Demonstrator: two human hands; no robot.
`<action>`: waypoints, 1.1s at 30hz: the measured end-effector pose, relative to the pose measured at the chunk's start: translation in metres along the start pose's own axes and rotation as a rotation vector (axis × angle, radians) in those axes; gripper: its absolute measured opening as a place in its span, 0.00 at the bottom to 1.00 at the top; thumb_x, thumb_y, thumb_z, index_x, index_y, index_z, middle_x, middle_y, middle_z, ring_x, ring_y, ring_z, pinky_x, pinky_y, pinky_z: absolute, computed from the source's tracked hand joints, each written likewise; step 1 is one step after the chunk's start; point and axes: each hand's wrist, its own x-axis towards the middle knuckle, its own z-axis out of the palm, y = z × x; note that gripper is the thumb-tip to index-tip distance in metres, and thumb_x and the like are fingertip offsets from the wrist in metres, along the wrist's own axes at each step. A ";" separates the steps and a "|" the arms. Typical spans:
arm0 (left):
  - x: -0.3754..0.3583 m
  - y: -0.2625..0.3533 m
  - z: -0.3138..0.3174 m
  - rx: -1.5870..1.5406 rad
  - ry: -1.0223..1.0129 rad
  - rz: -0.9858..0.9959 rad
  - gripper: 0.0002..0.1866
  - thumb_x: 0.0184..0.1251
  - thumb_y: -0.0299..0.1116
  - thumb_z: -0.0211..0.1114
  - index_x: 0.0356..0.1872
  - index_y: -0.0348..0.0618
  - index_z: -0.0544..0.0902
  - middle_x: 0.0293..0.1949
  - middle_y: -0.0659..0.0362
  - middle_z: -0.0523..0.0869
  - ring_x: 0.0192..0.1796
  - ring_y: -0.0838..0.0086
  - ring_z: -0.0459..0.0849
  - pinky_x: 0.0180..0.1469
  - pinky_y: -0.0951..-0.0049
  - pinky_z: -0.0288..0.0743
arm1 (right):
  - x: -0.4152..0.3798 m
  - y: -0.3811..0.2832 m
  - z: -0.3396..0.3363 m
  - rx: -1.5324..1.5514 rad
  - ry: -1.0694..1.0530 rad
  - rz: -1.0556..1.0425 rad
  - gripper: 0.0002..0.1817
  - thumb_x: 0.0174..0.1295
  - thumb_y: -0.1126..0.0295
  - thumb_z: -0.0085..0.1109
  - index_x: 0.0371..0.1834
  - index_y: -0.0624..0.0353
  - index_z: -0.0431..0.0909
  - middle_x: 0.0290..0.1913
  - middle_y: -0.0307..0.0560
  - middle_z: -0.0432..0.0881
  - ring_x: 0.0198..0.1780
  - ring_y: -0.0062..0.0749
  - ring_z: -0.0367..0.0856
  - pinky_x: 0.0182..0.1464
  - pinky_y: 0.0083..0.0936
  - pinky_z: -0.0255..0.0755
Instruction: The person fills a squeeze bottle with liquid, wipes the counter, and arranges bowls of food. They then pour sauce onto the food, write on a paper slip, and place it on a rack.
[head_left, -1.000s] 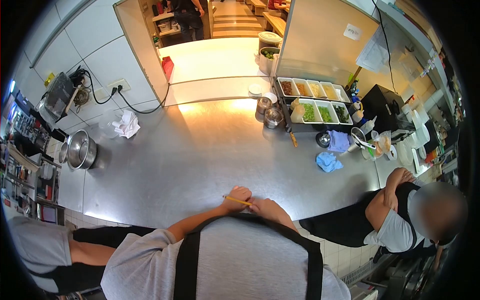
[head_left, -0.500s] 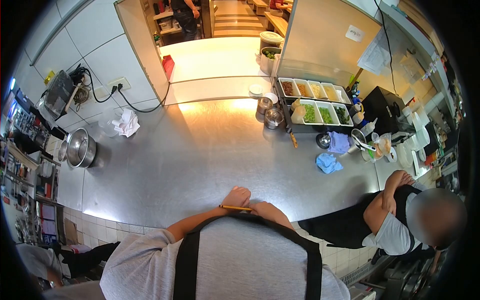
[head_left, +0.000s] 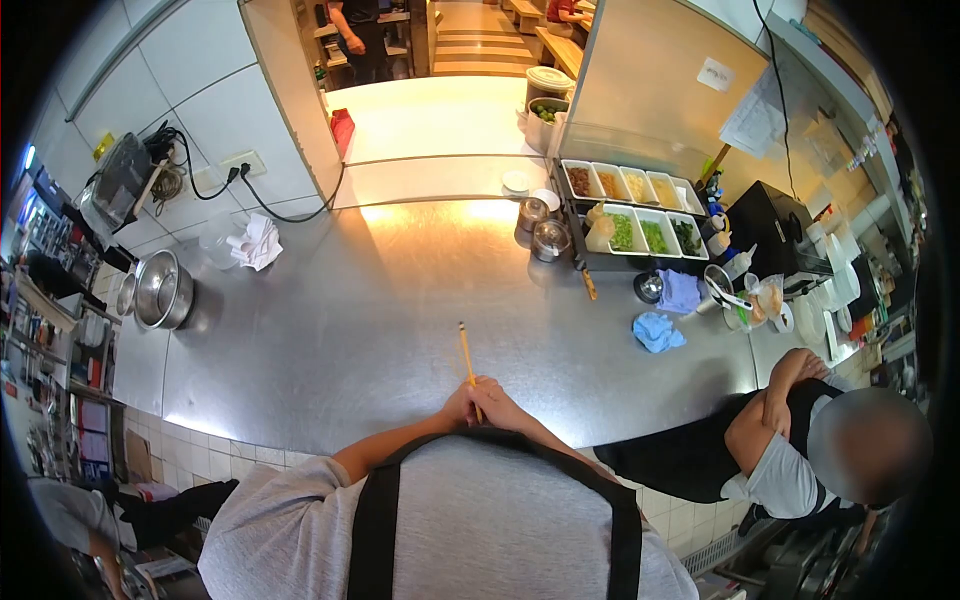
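My left hand point(head_left: 460, 404) and my right hand point(head_left: 497, 402) are together at the near edge of the steel counter point(head_left: 330, 350), close to my body. A thin yellow stick point(head_left: 465, 350), like a pencil, rises from between them and points away over the counter. Its lower end passes by the fingers of my right hand, which are closed on it. The fingers of my left hand are mostly hidden against my right hand.
Steel bowls point(head_left: 163, 290) stand at the left, near crumpled white cloths point(head_left: 257, 243). Food trays point(head_left: 654, 232), steel pots point(head_left: 549, 240) and a blue cloth point(head_left: 657, 332) are at the right. A co-worker point(head_left: 770, 430) with folded arms stands at the right edge.
The yellow stick has swung from lying sideways to pointing away from me. My hands have come closer together. The person beyond the opening has shifted left.
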 end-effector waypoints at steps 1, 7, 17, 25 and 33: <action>-0.003 0.001 -0.001 -0.142 0.025 -0.050 0.07 0.66 0.38 0.59 0.34 0.48 0.76 0.31 0.61 0.79 0.39 0.71 0.79 0.39 0.71 0.70 | 0.003 -0.001 -0.001 0.136 0.013 0.082 0.20 0.76 0.59 0.41 0.33 0.61 0.76 0.22 0.44 0.80 0.24 0.26 0.80 0.28 0.21 0.75; 0.008 -0.090 -0.021 -0.210 0.006 0.036 0.11 0.69 0.44 0.56 0.43 0.51 0.76 0.40 0.62 0.80 0.48 0.73 0.78 0.52 0.73 0.72 | 0.012 -0.029 0.011 0.108 0.170 0.415 0.21 0.75 0.58 0.45 0.32 0.64 0.76 0.23 0.45 0.79 0.19 0.27 0.81 0.19 0.19 0.73; 0.008 -0.079 -0.016 0.346 0.008 0.073 0.16 0.65 0.44 0.59 0.50 0.50 0.77 0.50 0.58 0.78 0.58 0.68 0.73 0.66 0.68 0.63 | 0.011 -0.035 0.011 0.020 0.198 0.423 0.20 0.73 0.60 0.50 0.33 0.68 0.76 0.22 0.45 0.79 0.15 0.28 0.78 0.16 0.22 0.73; 0.013 -0.102 -0.022 0.291 0.032 0.122 0.11 0.60 0.41 0.64 0.42 0.52 0.81 0.45 0.60 0.80 0.55 0.70 0.76 0.59 0.66 0.69 | 0.011 -0.039 0.010 -0.091 0.171 0.417 0.18 0.73 0.61 0.50 0.32 0.67 0.76 0.21 0.45 0.79 0.15 0.27 0.79 0.15 0.23 0.73; 0.004 -0.062 -0.016 0.415 -0.032 0.049 0.04 0.56 0.34 0.67 0.30 0.52 0.80 0.36 0.62 0.80 0.45 0.72 0.79 0.47 0.71 0.73 | 0.012 -0.039 0.011 -0.172 0.171 0.397 0.18 0.72 0.63 0.50 0.31 0.68 0.75 0.20 0.45 0.79 0.14 0.28 0.79 0.15 0.23 0.73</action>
